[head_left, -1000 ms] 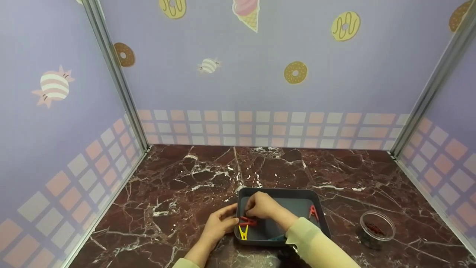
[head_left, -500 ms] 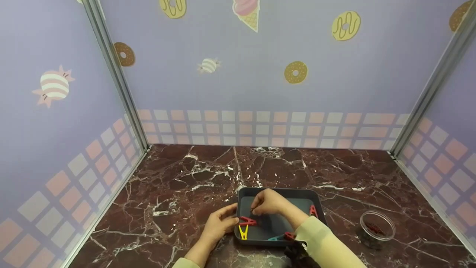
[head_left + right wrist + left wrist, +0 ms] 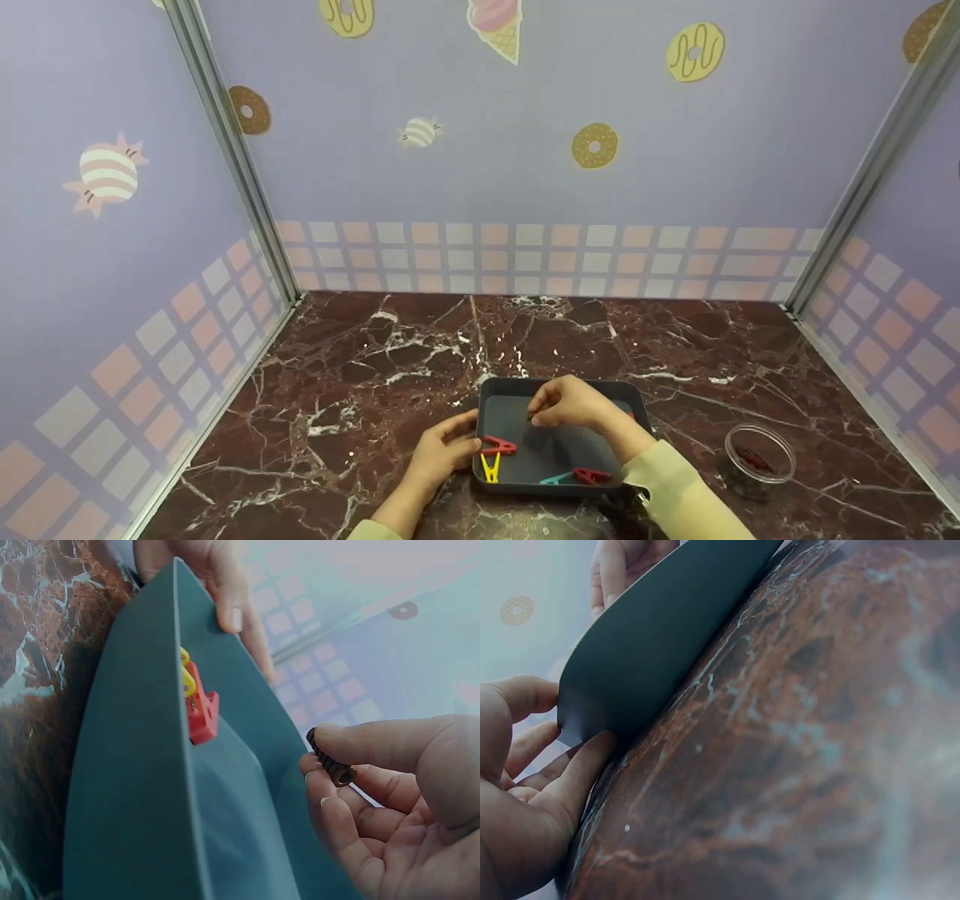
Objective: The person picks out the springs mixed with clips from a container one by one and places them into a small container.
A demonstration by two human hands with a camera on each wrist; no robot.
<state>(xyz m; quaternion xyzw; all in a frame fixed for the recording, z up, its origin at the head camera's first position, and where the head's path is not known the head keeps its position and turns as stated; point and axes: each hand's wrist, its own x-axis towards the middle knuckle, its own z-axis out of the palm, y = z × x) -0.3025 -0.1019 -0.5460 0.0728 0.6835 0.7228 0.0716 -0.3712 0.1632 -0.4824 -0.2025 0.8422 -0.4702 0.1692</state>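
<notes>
My right hand [image 3: 570,403] is above a dark grey rectangular tray [image 3: 502,401], pinching a small dark ribbed cylinder [image 3: 330,761] with a hole in its end between thumb and fingertips. At the tray's left wall, my left hand [image 3: 444,451] grips the rim, thumb over the edge and other fingers outside. Inside the tray lie a red clothespin [image 3: 499,447] and a yellow clothespin [image 3: 490,469] near that hand. A teal clothespin [image 3: 556,478] and another red clothespin [image 3: 592,476] lie along the front wall. The right forearm hides most of a red piece at the right wall.
A clear round plastic tub [image 3: 759,454] holding dark red small pieces stands right of the tray. Under everything is a dark red marbled tabletop [image 3: 390,360]. Patterned panels [image 3: 525,187] with metal corner posts enclose the back and sides.
My right hand has lifted from the tray's left side and moved right, holding the small ribbed cylinder. The front red clothespin has come into view. My left hand stays at the tray.
</notes>
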